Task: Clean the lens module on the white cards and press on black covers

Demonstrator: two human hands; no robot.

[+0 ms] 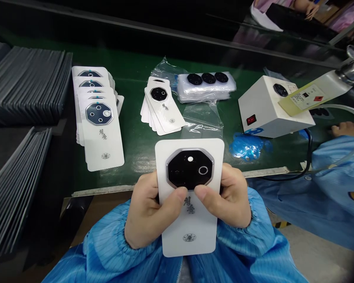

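A white phone back cover [191, 224] with a black octagonal camera plate [190, 169] stands upright in front of me. My left hand [149, 214] grips its left edge and my right hand [228, 200] grips its right edge. Both thumbs press on the cover's front, just under the camera plate. Blue sleeves cover both my wrists.
On the green belt [135, 78] lie a stack of white covers [98, 118], a smaller fanned stack [162, 108], a bag of black camera plates [206, 84], blue film scraps [247, 146] and a white box with a red switch [268, 108]. Grey trays [23, 86] sit left. Another person's sleeve [327, 188] is right.
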